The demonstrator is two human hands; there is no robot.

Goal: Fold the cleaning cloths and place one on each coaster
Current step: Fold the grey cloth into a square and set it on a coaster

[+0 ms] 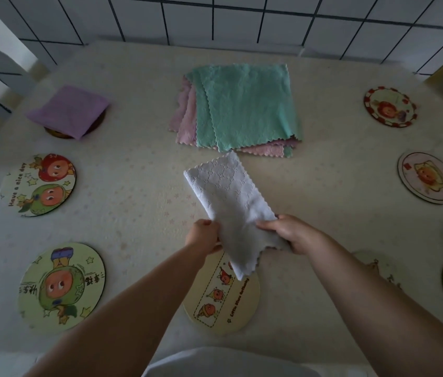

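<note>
Head view: pale tabletop [138, 186] (star-speckled), white tiled wall [242, 20] behind.

Stack of cloths [242, 107] mid-counter [138, 186] toward the back edge, folded cloth [69, 110] on back-left coaster [57, 131], coasters along left, right and front edges

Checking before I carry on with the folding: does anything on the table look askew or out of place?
Only a little. The purple cloth sits off-centre on its coaster, hanging over the far side while the near rim shows. The cloth stack is fanned unevenly. Both hands hold the white cloth; nothing is spilled or damaged.
</note>
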